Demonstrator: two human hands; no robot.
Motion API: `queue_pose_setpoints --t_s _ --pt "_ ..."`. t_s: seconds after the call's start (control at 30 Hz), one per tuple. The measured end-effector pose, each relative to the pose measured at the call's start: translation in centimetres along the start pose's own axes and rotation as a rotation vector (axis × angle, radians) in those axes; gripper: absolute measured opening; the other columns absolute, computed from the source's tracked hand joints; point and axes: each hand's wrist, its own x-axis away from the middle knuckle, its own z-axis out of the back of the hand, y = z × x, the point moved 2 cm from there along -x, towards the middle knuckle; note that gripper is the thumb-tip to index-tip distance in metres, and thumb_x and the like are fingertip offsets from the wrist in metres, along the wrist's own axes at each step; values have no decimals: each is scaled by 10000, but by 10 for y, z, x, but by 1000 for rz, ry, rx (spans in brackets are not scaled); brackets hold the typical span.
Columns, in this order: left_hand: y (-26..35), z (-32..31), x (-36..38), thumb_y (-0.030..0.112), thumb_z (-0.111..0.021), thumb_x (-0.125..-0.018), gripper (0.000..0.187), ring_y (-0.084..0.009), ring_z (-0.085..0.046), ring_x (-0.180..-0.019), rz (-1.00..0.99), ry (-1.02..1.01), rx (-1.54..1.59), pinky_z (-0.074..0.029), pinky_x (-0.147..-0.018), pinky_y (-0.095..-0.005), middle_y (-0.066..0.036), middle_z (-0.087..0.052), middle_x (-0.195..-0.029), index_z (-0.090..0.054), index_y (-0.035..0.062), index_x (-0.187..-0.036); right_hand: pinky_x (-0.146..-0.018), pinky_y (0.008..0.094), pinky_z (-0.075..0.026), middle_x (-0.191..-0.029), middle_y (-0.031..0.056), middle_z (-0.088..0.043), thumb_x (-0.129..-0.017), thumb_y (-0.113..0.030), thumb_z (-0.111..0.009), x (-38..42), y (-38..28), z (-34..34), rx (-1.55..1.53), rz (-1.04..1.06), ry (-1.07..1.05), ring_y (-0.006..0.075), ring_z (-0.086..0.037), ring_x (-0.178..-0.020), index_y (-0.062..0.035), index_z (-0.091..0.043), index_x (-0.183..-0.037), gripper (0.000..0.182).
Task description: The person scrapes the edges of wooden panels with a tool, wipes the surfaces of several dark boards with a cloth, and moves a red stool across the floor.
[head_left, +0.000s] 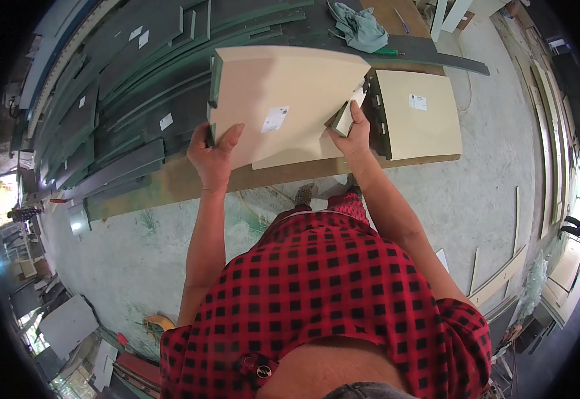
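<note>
Cream panel [316, 80] in left hand [213, 154], thumb on face, fingers [199, 138] at edge.

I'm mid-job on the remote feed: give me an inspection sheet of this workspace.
Surface: brown worktop, front edge visible, largely covered.
Job's things: large cream panel, labelled; second labelled panel lying to its right.
Clutter: crumpled cloth, green-handled tool, pen; dark panels at left.
Hands: left hand grips the large panel's left edge; right hand grips a narrow cream piece at its right, joined or loose unclear.
Cables: thin cord-like line on floor, nature unclear.
Surroundings: concrete floor, long pale boards at right.
</note>
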Motion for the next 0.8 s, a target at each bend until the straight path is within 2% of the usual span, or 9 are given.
queue_pose_setpoints --t_s 0.03,0.2,0.3,0.37,0.5,0.53,0.63,0.7,0.8 --pt "-1 0 1 204 -792 -697 316 -59 -537 -700 -8 -19 -87 -445 -660 -217 -10 -622 -789 -618 4 -868 -813 449 -440 -981 15 -635 -840 -325 -596 7 1 2 58 -11 79 240 -592 -897 -164 -571 -1085 294" --pt "-26 2 4 231 -796 -688 343 -69 -545 -689 -20 -21 41 -448 -639 -226 -13 -619 -784 -613 9 -875 -807 467 -439 -958 4 -628 -832 -357 -608 15 0 5 94 0 43 227 -591 -877 -180 -569 -1081 309" --pt "-24 2 5 246 -796 -687 354 -73 -544 -682 -30 -13 61 -447 -629 -230 -12 -611 -773 -610 11 -875 -783 419 -463 -954 12 -621 -843 -344 -601 16 -8 6 125 -22 -7 209 -589 -874 -149 -564 -1079 309" --pt "-29 5 6 249 -795 -686 355 -74 -541 -678 -39 -5 81 -445 -626 -232 -10 -606 -765 -609 12 -873 -718 349 -491 -959 28 -617 -862 -306 -583 30 -27 -4 396 95 207 189 -592 -849 -103 -558 -1065 289" --pt "-36 8 4 240 -800 -684 360 -78 -535 -699 -75 -25 91 -441 -627 -230 -3 -589 -772 -606 14 -887 -578 281 -489 -834 53 -625 -881 -241 -573 69 -85 -26 820 337 287 150 -604 -680 -55 -554 -1031 240" --pt "-35 7 4 238 -804 -679 366 -78 -532 -709 -70 -38 139 -439 -628 -231 -4 -586 -784 -605 15 -889 -551 258 -475 -763 49 -613 -888 -231 -568 87 -94 -50 908 350 261 135 -585 -615 -45 -557 -1019 227" --pt "-48 10 3 231 -818 -663 379 -85 -529 -724 -85 -85 101 -438 -638 -237 -13 -587 -830 -606 17 -894 -554 234 -455 -748 45 -595 -893 -222 -562 126 -101 -102 1063 341 139 107 -564 -638 -31 -558 -1028 233" --pt "-38 7 4 226 -825 -651 385 -86 -523 -715 -50 -92 146 -435 -633 -240 -11 -582 -826 -604 16 -886 -566 230 -441 -761 25 -569 -888 -174 -571 147 -89 -134 1324 315 -97 82 -534 -660 -13 -550 -1040 222" --pt "-36 8 5 222 -840 -623 397 -89 -510 -693 -83 -115 134 -427 -614 -244 -7 -568 -801 -601 19 -865 -589 270 -428 -708 77 -567 -857 -143 -615 174 -59 -168 1455 477 -269 118 -506 -629 30 -522 -1009 249"
